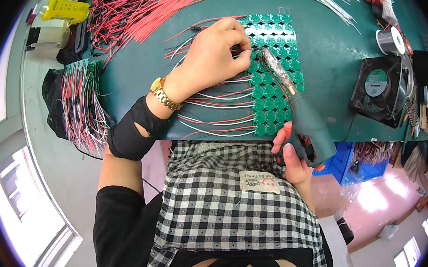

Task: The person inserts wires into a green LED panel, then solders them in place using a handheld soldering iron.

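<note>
A sheet of round green circuit boards [269,103] lies on the green table. Red, black and white wires [220,118] run out leftward from its left edge. My left hand [219,52] is pinched closed at that edge, on what looks like a thin dark wire, its end mostly hidden by my fingers. Gripped in my right hand [294,161] is a dark green soldering gun [313,128]. Its long metal barrel [280,71] points up and left, the tip at the boards beside my left fingertips. Whether the tip touches a pad is too small to tell.
Piles of red wires [158,13] lie at the far left. A wired bundle of boards [85,92] hangs at the left edge. To the right stand a black fan [379,88] and a solder spool [390,40]. Below the table edge is a blue bin [341,160].
</note>
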Demonstrator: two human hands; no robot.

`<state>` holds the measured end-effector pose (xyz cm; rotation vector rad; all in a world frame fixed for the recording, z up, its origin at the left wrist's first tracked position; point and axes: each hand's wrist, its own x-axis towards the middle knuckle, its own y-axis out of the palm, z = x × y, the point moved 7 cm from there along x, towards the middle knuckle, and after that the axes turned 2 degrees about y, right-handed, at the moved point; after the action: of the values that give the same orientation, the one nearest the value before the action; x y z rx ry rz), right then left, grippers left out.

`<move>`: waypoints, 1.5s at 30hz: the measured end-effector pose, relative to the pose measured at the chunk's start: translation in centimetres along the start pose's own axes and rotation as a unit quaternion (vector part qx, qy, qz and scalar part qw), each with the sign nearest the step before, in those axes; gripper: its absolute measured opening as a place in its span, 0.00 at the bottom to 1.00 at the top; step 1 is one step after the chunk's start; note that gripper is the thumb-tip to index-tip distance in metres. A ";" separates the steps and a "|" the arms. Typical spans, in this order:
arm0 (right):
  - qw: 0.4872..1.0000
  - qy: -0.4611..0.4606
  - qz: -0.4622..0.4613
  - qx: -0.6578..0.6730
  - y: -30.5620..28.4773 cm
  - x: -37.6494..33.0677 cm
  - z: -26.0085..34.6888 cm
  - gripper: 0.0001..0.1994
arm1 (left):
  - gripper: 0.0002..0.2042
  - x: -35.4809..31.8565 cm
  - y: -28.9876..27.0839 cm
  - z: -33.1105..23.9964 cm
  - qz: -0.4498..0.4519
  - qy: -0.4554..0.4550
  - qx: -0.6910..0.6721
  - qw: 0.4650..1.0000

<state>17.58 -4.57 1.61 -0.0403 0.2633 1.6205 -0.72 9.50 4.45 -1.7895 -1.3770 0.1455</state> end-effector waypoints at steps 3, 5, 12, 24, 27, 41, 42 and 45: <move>1.000 -0.006 0.007 -0.006 -0.1 0.1 0.1 0.08 | 0.04 0.1 0.0 -0.1 -0.007 -0.004 0.013 1.000; 0.999 -0.004 0.026 -0.040 0.0 0.2 0.0 0.08 | 0.04 0.1 0.0 -0.1 -0.013 -0.006 0.020 1.000; 1.000 -0.026 0.009 0.011 -0.4 -0.2 -0.6 0.13 | 0.04 0.1 0.2 -0.3 -0.017 -0.012 0.026 0.999; 0.998 -0.045 0.000 0.038 -0.3 -0.2 -1.1 0.25 | 0.03 0.3 0.0 0.0 -0.022 -0.014 0.035 0.999; 0.996 -0.064 0.016 0.056 0.3 -0.3 -1.2 0.24 | 0.03 0.0 -0.4 0.2 -0.038 -0.005 0.038 0.999; 0.985 -0.136 -0.023 0.108 -1.1 -1.1 -2.3 0.25 | 0.03 0.0 -0.3 0.0 -0.004 0.024 0.017 1.000; 0.984 -0.142 -0.021 0.109 -1.1 -1.1 -2.3 0.25 | 0.03 0.1 -0.4 -0.1 0.006 0.039 0.006 0.999; 0.985 -0.143 -0.001 0.098 -0.9 -0.6 -2.4 0.25 | 0.04 2.5 -2.7 1.3 0.040 0.053 0.030 0.997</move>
<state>18.16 -5.62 -0.70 0.3412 0.1989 1.5679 -2.47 12.38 6.38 -1.7768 -1.2160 0.1320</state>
